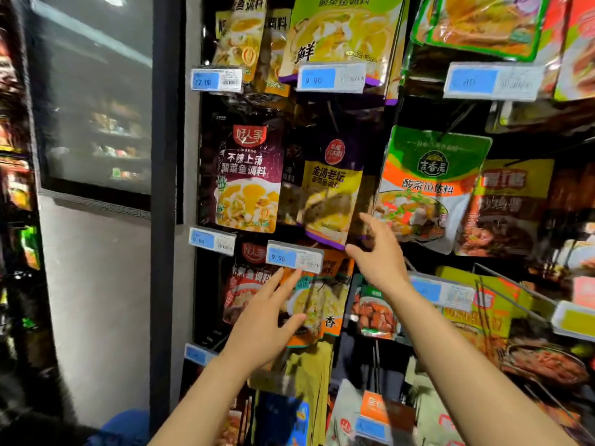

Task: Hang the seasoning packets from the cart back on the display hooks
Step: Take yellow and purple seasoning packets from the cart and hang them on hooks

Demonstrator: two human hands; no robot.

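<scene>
Both hands raised before the hanging display, fingers straight and spread, holding nothing. Right hand just touching the lower corner of the yellow packet hanging mid-rack; left hand below the 9.90 tag, over an orange packet.

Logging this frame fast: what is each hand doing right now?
Left hand: open, fingers spread, holding nothing.
Right hand: open at the yellow packet's lower corner; no clear grip.
</scene>
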